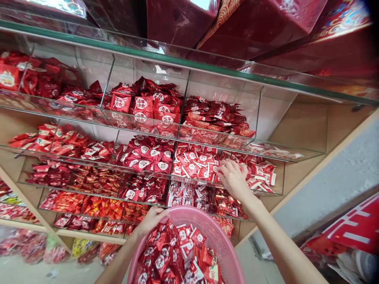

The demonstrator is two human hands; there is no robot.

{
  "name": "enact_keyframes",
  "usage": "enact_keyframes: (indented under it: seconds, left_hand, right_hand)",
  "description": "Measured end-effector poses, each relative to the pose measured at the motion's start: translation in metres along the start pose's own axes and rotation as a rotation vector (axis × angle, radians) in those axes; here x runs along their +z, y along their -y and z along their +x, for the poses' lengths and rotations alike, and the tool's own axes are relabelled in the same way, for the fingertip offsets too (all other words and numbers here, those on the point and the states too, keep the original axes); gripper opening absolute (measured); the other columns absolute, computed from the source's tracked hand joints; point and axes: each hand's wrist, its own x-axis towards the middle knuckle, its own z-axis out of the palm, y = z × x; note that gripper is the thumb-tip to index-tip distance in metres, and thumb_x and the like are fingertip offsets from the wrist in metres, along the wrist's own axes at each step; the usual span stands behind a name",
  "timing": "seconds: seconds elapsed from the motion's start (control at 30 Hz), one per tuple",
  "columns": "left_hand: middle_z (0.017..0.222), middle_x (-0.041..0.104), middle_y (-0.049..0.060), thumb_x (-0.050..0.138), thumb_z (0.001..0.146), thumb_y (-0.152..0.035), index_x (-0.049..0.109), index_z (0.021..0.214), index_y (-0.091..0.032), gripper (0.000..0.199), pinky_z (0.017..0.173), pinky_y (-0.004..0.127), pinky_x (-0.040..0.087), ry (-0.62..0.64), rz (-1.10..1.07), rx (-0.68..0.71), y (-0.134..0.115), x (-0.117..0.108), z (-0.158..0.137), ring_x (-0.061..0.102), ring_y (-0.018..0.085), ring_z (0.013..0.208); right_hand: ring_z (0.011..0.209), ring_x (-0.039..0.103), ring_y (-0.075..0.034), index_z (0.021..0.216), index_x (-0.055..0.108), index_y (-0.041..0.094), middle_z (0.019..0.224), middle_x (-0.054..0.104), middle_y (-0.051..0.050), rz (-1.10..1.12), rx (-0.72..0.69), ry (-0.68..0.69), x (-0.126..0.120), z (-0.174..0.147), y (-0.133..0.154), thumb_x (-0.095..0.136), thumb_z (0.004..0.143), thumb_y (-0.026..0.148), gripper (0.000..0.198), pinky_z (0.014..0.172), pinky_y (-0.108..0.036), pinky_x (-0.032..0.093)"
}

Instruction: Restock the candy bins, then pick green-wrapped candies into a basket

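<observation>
My left hand [154, 221] grips the rim of a pink plastic basket [233, 256], fingers over its far left edge. Inside the basket lies a heap of small red candy packets [166, 256], several with white patches. My right hand [233, 177] reaches over the glass front of a shelf, its fingers apart and slightly bent. Its fingertips are at a pile of red and white packets [195, 161]; no packet shows clearly in the fingers. Just right of that hand is another pile of red and white packets [262, 171].
Glass shelves with upright dividers [183, 104] hold more red packets [145, 104] in tiers. A thick glass edge [177, 63] runs above, under large dark red boxes [251, 27]. Bagged goods [35, 244] lie at the lower left; a grey wall [334, 177] stands right.
</observation>
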Motion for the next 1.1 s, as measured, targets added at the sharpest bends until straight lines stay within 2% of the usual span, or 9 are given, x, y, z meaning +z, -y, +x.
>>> enact_keyframes:
  seconds: [0.17,0.3,0.47,0.57,0.63,0.73,0.87,0.97,1.1]
  left_hand:
    - [0.056,0.052,0.003,0.057,0.065,-0.066,0.066,0.065,-0.007,0.06,0.057,0.022,0.031,0.012,-0.01,-0.036,-0.004,0.0,-0.002,0.042,0.01,0.056]
    - [0.057,0.052,0.003,0.058,0.065,-0.065,0.066,0.065,-0.007,0.059,0.058,0.023,0.032,0.011,-0.002,-0.029,-0.005,-0.001,-0.002,0.042,0.011,0.056]
    - [0.059,0.053,0.004,0.058,0.068,-0.063,0.066,0.065,-0.006,0.057,0.056,0.022,0.029,0.021,-0.015,-0.019,-0.002,0.0,-0.001,0.04,0.01,0.056]
    - [0.059,0.052,0.004,0.058,0.069,-0.061,0.067,0.07,-0.006,0.056,0.055,0.022,0.029,0.033,-0.043,-0.022,-0.002,0.0,-0.002,0.039,0.009,0.055]
    - [0.059,0.052,0.003,0.058,0.069,-0.061,0.067,0.073,-0.005,0.056,0.055,0.022,0.028,0.04,-0.054,-0.031,-0.003,0.0,-0.003,0.038,0.008,0.054]
    - [0.057,0.05,0.002,0.057,0.069,-0.062,0.066,0.071,-0.005,0.057,0.053,0.021,0.026,0.048,-0.041,-0.051,-0.001,0.0,-0.003,0.036,0.008,0.053]
    - [0.056,0.048,0.002,0.057,0.071,-0.06,0.066,0.069,-0.005,0.055,0.053,0.021,0.025,0.06,-0.036,-0.03,0.003,0.0,-0.001,0.034,0.008,0.053]
    - [0.057,0.048,0.001,0.057,0.073,-0.057,0.066,0.071,-0.005,0.053,0.054,0.021,0.026,0.056,-0.051,-0.013,0.001,-0.001,-0.002,0.035,0.008,0.054]
    - [0.056,0.046,0.001,0.059,0.075,-0.051,0.064,0.066,-0.006,0.046,0.054,0.021,0.027,0.106,-0.068,0.016,-0.001,-0.002,-0.002,0.036,0.007,0.054]
  right_hand:
    - [0.103,0.05,-0.023,0.09,0.058,0.024,0.102,0.064,-0.005,0.177,-0.013,0.06,-0.013,0.001,-0.012,0.046,0.088,0.026,0.013,0.094,-0.051,0.021]
    - [0.095,0.054,-0.021,0.081,0.058,0.023,0.093,0.065,-0.003,0.282,-0.036,0.11,-0.017,0.0,-0.018,0.044,0.088,0.028,0.016,0.092,-0.047,0.024]
    - [0.096,0.055,-0.022,0.078,0.058,0.022,0.092,0.065,-0.005,0.412,-0.01,0.062,-0.036,-0.002,-0.012,0.044,0.089,0.035,0.022,0.092,-0.046,0.028]
    - [0.091,0.056,-0.02,0.082,0.058,0.021,0.093,0.065,-0.006,0.637,0.063,0.04,-0.055,-0.008,0.003,0.049,0.087,0.038,0.02,0.085,-0.039,0.037]
    - [0.083,0.057,-0.017,0.083,0.057,0.021,0.089,0.064,-0.005,0.857,0.133,0.107,-0.058,-0.017,0.018,0.05,0.087,0.037,0.019,0.077,-0.033,0.042]
    - [0.073,0.056,-0.014,0.081,0.057,0.02,0.081,0.063,-0.002,1.173,0.258,0.281,-0.033,-0.039,0.047,0.052,0.085,0.039,0.02,0.069,-0.028,0.044]
    - [0.063,0.049,-0.012,0.071,0.054,0.018,0.067,0.055,0.001,1.366,0.417,0.409,0.041,-0.076,0.087,0.057,0.079,0.046,0.03,0.062,-0.027,0.041]
    - [0.059,0.046,-0.012,0.066,0.053,0.018,0.061,0.052,0.002,1.431,0.569,0.41,0.089,-0.096,0.11,0.061,0.073,0.053,0.037,0.06,-0.027,0.039]
    - [0.062,0.048,-0.014,0.064,0.054,0.018,0.064,0.055,0.0,1.462,0.68,0.365,0.117,-0.103,0.128,0.063,0.069,0.052,0.036,0.064,-0.029,0.04]
